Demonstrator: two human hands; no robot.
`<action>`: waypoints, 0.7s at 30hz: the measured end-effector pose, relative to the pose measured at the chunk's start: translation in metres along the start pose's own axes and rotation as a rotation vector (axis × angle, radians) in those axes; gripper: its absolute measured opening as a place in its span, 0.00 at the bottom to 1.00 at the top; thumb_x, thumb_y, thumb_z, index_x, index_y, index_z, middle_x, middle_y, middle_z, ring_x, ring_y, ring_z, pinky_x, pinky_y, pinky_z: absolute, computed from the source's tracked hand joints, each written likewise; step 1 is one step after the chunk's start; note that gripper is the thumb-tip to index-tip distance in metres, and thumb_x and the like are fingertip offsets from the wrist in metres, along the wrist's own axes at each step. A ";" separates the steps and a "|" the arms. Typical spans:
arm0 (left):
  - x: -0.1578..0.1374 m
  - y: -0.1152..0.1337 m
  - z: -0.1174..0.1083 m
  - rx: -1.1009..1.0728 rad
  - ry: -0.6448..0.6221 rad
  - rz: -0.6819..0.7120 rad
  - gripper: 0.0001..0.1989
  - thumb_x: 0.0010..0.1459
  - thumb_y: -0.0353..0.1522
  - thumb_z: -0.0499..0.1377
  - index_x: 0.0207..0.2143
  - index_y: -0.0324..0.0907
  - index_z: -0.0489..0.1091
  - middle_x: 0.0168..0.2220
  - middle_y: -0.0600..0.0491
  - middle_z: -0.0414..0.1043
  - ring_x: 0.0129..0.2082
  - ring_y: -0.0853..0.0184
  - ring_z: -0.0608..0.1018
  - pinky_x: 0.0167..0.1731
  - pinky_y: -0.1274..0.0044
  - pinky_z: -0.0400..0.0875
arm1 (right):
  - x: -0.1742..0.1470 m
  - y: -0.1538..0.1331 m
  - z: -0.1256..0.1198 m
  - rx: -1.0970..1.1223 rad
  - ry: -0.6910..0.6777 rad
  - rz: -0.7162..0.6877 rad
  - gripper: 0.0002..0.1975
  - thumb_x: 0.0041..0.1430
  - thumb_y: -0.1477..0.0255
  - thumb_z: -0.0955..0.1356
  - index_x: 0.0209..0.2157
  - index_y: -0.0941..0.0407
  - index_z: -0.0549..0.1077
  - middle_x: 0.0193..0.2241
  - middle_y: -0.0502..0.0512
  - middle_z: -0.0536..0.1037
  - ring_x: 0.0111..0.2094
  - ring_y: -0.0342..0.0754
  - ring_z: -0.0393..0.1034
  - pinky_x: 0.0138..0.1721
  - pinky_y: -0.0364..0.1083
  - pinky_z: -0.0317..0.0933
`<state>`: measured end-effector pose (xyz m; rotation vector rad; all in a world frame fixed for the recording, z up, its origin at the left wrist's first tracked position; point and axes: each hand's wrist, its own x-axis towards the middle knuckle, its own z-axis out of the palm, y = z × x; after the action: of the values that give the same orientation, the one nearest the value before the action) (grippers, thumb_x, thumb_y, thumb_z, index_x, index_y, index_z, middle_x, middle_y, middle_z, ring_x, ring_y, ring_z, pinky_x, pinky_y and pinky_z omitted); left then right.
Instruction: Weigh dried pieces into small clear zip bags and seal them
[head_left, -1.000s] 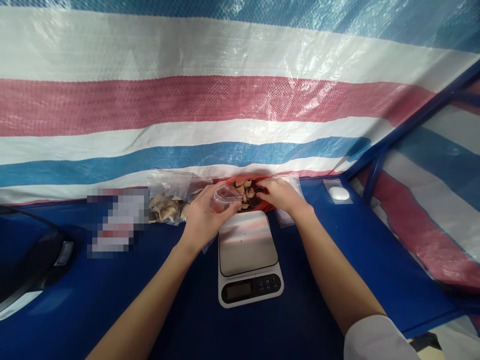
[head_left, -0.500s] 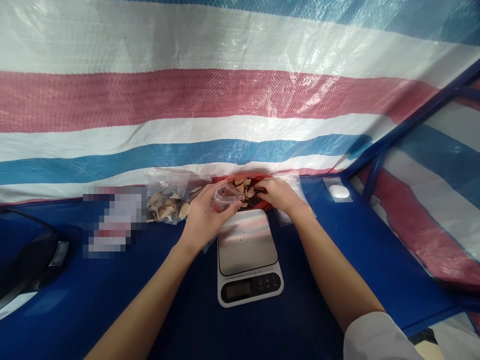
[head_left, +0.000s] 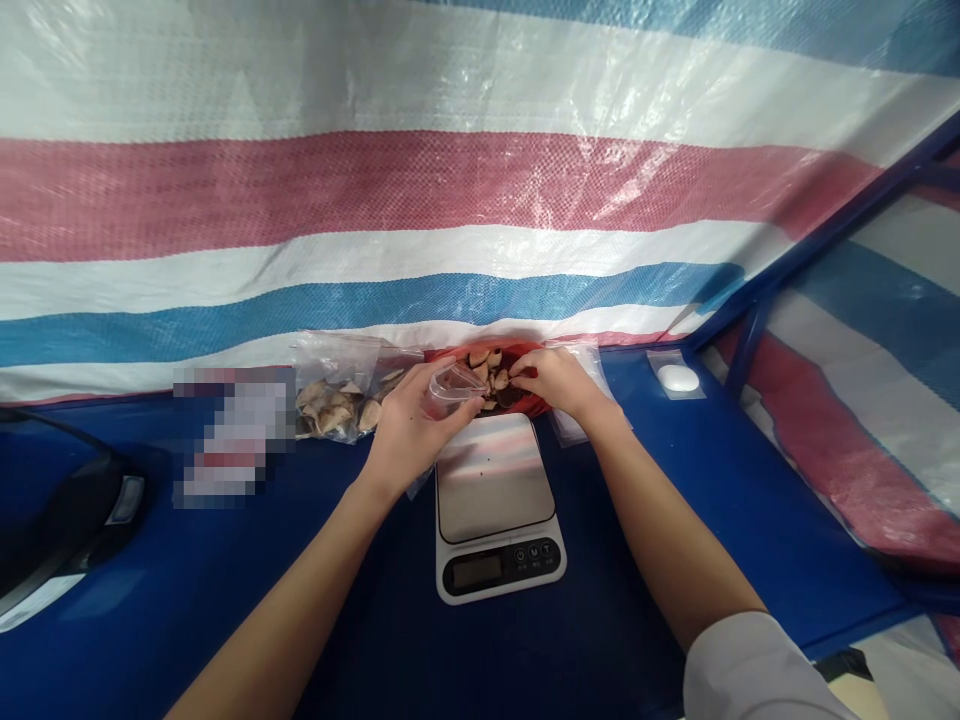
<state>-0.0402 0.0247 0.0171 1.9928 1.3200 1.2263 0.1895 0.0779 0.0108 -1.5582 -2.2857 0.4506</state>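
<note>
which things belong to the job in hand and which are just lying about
Likely in the job: clear tub, in the left hand; slices in the red bag, at the right hand; scale

Seemingly lying about: bagged pieces; white oval; black thing, far left

L fingers (head_left: 461, 415) round clear container (head_left: 454, 384), R fingers (head_left: 531, 362) in red bag (head_left: 534, 404) w/ brown pcs (head_left: 491, 372), R grip unclear, scale (head_left: 495, 480) nearby

A small, clear plastic container (head_left: 454, 383) with a rounded rim is held up at the left side of an open red bag (head_left: 534, 405), whose colour shows through its wall; whether the two touch cannot be told. The red bag lies at the far side of the surface (head_left: 750, 490), mouth gaping, its edge crumpled. Inside, loose dried pieces (head_left: 491, 376) lie heaped, irregular and curved, mostly tan, with darker brown ones toward the right.
</note>
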 end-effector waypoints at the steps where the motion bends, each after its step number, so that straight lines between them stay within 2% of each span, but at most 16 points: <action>1: 0.000 0.000 0.000 0.005 0.000 0.000 0.25 0.55 0.44 0.68 0.54 0.48 0.74 0.50 0.50 0.79 0.50 0.55 0.80 0.54 0.62 0.76 | 0.000 0.000 -0.002 0.036 0.015 -0.008 0.09 0.60 0.75 0.71 0.36 0.49 0.84 0.40 0.51 0.85 0.42 0.52 0.79 0.49 0.49 0.67; 7: -0.001 0.003 0.001 0.018 -0.014 0.017 0.25 0.55 0.43 0.68 0.54 0.46 0.73 0.51 0.49 0.78 0.50 0.56 0.80 0.52 0.63 0.77 | -0.006 -0.010 -0.012 0.329 0.114 -0.043 0.07 0.58 0.74 0.73 0.35 0.50 0.84 0.38 0.48 0.85 0.41 0.48 0.80 0.47 0.45 0.69; 13: -0.004 0.009 0.004 -0.038 -0.101 0.033 0.28 0.54 0.42 0.69 0.55 0.44 0.73 0.54 0.45 0.77 0.53 0.54 0.79 0.53 0.61 0.76 | -0.014 -0.037 -0.024 0.596 0.175 -0.116 0.03 0.55 0.72 0.74 0.34 0.52 0.83 0.38 0.50 0.85 0.41 0.49 0.80 0.48 0.47 0.72; 17: -0.005 0.011 0.006 -0.068 -0.129 0.032 0.27 0.53 0.43 0.69 0.55 0.46 0.73 0.54 0.46 0.76 0.52 0.54 0.79 0.51 0.61 0.76 | -0.018 -0.052 -0.026 0.641 0.167 -0.152 0.03 0.55 0.72 0.74 0.33 0.53 0.82 0.37 0.51 0.85 0.39 0.49 0.80 0.46 0.48 0.72; 21: -0.004 0.013 0.006 -0.068 -0.140 0.067 0.20 0.55 0.39 0.68 0.50 0.47 0.75 0.47 0.50 0.79 0.46 0.58 0.80 0.49 0.65 0.76 | -0.018 -0.058 -0.019 0.588 0.160 -0.199 0.03 0.56 0.72 0.73 0.32 0.52 0.82 0.36 0.50 0.84 0.36 0.46 0.78 0.40 0.45 0.71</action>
<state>-0.0292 0.0160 0.0217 2.0492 1.1380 1.1233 0.1563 0.0419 0.0519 -1.0260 -1.9189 0.8191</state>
